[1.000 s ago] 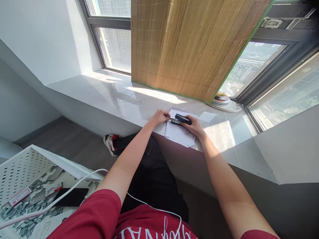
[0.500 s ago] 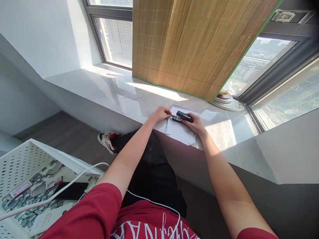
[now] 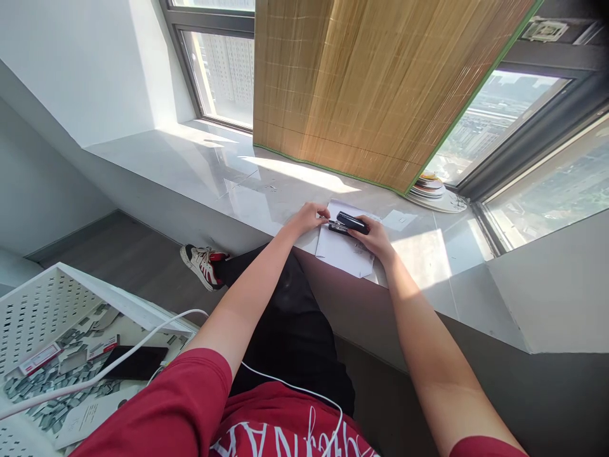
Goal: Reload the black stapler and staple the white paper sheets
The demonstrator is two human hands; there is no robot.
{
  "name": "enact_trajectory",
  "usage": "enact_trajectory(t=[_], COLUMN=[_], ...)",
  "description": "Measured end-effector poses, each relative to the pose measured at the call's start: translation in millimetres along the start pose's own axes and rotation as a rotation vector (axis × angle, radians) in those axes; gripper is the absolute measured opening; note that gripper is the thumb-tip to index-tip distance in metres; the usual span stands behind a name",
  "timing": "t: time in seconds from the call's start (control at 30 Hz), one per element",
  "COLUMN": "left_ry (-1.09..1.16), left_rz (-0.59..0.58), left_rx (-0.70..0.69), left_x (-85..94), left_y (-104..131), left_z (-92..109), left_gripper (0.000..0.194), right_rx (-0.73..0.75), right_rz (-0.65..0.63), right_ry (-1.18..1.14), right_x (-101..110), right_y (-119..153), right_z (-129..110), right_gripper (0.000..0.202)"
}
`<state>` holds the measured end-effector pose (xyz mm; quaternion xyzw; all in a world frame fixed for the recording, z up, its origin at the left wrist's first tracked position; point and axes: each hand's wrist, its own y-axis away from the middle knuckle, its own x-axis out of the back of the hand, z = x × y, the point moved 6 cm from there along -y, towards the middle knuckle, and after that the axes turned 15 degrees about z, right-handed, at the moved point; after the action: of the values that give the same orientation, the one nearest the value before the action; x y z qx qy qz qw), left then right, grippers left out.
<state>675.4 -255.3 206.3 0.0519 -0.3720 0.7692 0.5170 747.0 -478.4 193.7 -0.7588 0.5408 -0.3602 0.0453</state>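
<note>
A black stapler (image 3: 351, 222) is in my right hand (image 3: 375, 236), whose fingers wrap round its right end. Its jaws point left and stand apart. My left hand (image 3: 309, 218) is at the stapler's left tip, with thumb and fingertips pinched together; what they hold, if anything, is too small to make out. Under the stapler lie white paper sheets (image 3: 340, 255) on the grey sill (image 3: 280, 202), reaching its front edge.
A small paper (image 3: 398, 219) lies right of the sheets. Stacked discs (image 3: 431, 192) stand by the window, near a bamboo blind (image 3: 352, 89). At lower left, a white basket (image 3: 40, 304) holds many grey pieces, boxes and a phone (image 3: 136, 363); a white cable (image 3: 143, 343) crosses it.
The foot at the left has shifted slightly left and up. Both hands and the stapler stay almost in the same place.
</note>
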Motion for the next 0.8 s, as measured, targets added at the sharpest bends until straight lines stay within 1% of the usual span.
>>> enact_trajectory(t=[0.1,0.3,0.63,0.7,0.8], left_ry=[-0.027,-0.019,-0.011,0.023,0.108], left_rz=[-0.009,0.009,0.044,0.026,-0.056], left_rx=[-0.014,-0.005,0.089,0.098,0.102], left_x=[-1.0,0.2,10.5,11.5,9.7], left_y=[0.1,-0.2,2.0,2.8,5.1], left_z=[-0.5,-5.5,-14.4,-15.3,-14.9], left_gripper=[0.009,0.007,0.007,0.006,0.008], right_rx=[0.004,0.004,0.01,0.022,0.026], right_rz=[0.002,0.0,-0.017,0.003,0.104], right_ry=[0.0,0.008,-0.001,0.001,0.003], right_x=[-0.1,-0.3,-0.5,1.1,8.3], right_y=[-0.2,-0.7,-0.4,-0.6,-1.3], right_z=[-0.4,0.8,1.8,1.7,4.2], right_gripper=[0.047,0.047,0.044,0.042,0.039])
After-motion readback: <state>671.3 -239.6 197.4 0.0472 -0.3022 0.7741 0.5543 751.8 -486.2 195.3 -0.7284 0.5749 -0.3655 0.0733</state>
